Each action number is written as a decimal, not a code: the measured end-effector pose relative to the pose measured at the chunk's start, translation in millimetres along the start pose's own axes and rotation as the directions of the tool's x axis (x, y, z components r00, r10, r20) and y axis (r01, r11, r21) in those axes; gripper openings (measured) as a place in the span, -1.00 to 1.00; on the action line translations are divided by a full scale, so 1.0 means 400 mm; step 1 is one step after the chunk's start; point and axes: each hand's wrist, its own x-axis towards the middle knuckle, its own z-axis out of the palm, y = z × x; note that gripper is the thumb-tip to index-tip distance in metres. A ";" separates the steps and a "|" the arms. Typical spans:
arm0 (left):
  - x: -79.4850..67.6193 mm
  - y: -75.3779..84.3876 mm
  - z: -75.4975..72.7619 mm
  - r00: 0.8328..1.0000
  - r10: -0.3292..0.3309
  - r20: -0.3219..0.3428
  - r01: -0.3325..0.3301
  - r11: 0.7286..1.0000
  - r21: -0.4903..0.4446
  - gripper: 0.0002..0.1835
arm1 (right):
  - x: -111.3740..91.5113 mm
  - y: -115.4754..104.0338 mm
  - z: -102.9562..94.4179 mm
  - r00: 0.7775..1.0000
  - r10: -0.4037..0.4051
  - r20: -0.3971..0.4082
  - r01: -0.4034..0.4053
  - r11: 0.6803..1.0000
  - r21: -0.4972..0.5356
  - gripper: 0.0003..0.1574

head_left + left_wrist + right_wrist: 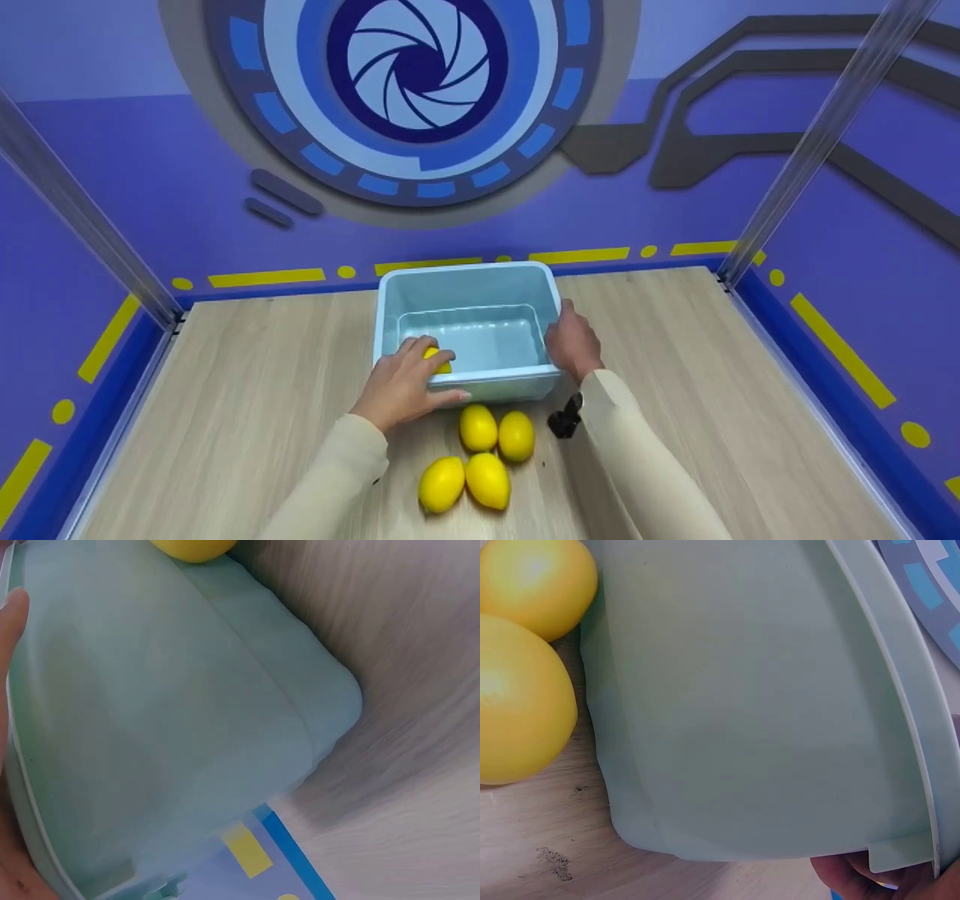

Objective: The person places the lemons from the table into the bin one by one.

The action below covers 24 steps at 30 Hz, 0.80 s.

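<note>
Head cam, 4 lemons, nr tub

You face a purple-blue back wall bearing a large round aperture emblem; a pale wood-grain tabletop runs between yellow-marked side walls.

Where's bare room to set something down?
Free: tabletop between bin and left panel; between right sleeve and right panel. Crowded: in front of bin, four lemons between left sleeve and right; bin's front-left corner, left hand over a lemon.
</note>
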 end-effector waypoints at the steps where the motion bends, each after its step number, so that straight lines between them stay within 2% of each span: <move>1: 0.000 0.001 0.001 1.000 -0.001 -0.003 0.001 1.000 0.012 -0.27 | 0.000 0.001 0.000 1.000 -0.004 -0.001 0.004 1.000 0.004 -0.35; 10: -0.001 0.001 0.010 1.000 -0.001 -0.022 0.003 0.998 0.067 -0.28 | -0.003 0.004 0.001 1.000 -0.023 0.001 0.023 1.000 0.016 -0.33; 24: 0.004 0.005 0.003 0.999 -0.024 0.049 0.021 0.998 0.064 -0.24 | -0.004 -0.001 -0.003 1.000 0.003 0.012 -0.003 1.000 0.005 -0.28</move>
